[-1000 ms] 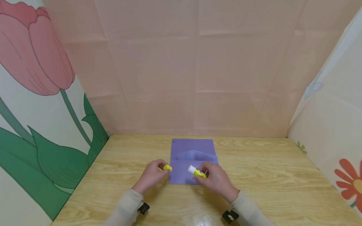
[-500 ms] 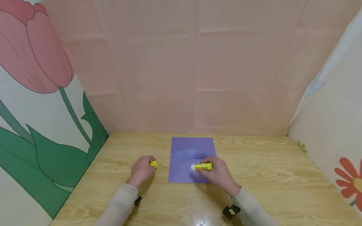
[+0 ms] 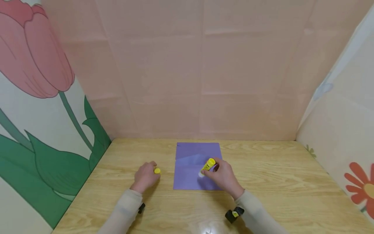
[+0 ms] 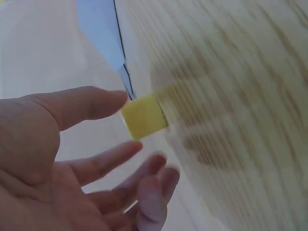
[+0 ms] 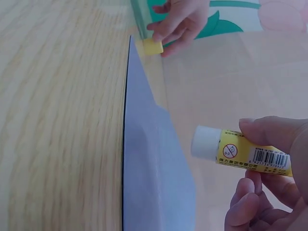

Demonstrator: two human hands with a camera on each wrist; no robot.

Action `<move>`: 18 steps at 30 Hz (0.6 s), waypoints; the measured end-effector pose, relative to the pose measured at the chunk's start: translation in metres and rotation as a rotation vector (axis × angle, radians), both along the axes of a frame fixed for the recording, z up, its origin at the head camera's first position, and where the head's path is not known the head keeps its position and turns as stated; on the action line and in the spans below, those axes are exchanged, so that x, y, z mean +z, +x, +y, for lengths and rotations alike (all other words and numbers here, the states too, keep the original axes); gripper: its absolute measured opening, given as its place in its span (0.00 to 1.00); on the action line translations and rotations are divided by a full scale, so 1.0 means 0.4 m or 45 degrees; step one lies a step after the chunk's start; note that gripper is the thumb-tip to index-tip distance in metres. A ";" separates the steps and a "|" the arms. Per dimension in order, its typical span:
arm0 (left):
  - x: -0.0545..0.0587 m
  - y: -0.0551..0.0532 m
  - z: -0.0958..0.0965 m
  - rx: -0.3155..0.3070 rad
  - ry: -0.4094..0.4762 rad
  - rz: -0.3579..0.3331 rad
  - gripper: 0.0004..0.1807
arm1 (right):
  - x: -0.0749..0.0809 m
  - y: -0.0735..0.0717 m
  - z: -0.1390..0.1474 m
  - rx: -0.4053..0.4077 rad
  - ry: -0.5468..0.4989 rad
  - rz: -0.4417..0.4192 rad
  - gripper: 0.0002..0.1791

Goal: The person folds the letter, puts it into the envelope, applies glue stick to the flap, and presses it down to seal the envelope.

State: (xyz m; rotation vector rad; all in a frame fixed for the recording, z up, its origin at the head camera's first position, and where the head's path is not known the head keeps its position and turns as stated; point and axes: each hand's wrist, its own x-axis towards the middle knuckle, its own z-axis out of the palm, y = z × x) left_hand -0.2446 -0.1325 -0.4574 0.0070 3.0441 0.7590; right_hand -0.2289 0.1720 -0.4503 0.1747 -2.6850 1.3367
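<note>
The yellow cap (image 3: 157,170) of a glue stick stands upright on the table, left of a purple folded paper (image 3: 182,180). My left hand (image 3: 145,177) is around the cap; in the left wrist view its thumb and index fingertip are spread right at the edges of the cap (image 4: 144,117). Over the right part of the paper, my right hand (image 3: 224,177) pinches a yellow glue stick (image 3: 209,164) between thumb and fingers. Its white end tilts down toward the paper. In the right wrist view the glue stick (image 5: 250,151) shows its barcode side, with its white end close above the paper (image 5: 144,168).
A wood-grain table (image 3: 271,182) lies under both hands. A plain pinkish sheet (image 3: 187,71) hangs at its back edge. Printed flower panels stand at the left (image 3: 43,55) and right (image 3: 350,130) sides.
My left hand has moved left with the cap and set it upright on the table, its fingers loosening. My right hand has turned the glue stick white end down over the paper.
</note>
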 end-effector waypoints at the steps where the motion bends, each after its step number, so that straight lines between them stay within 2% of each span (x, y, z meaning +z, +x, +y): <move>1: 0.000 0.002 0.003 -0.006 -0.002 0.026 0.25 | 0.001 -0.004 -0.003 -0.006 0.000 -0.009 0.16; 5: 0.007 0.020 0.027 -0.050 0.014 0.189 0.22 | 0.001 -0.020 -0.015 -0.003 -0.016 -0.011 0.16; 7: 0.015 0.036 0.047 -0.114 0.032 0.262 0.19 | -0.002 -0.030 -0.023 0.012 -0.011 0.023 0.16; 9: 0.021 0.054 0.071 -0.202 0.032 0.289 0.17 | -0.005 -0.041 -0.032 0.036 0.002 0.066 0.15; 11: 0.023 0.073 0.096 -0.304 -0.005 0.272 0.18 | -0.008 -0.051 -0.044 0.059 0.027 0.108 0.15; 14: 0.024 0.102 0.131 -0.439 -0.080 0.178 0.23 | -0.009 -0.063 -0.068 0.093 0.073 0.123 0.15; 16: 0.021 0.118 0.151 -0.505 -0.142 0.131 0.27 | -0.005 -0.067 -0.087 0.137 0.121 0.117 0.15; 18: 0.018 0.130 0.166 -0.552 -0.186 0.100 0.29 | -0.002 -0.073 -0.099 0.230 0.160 0.122 0.16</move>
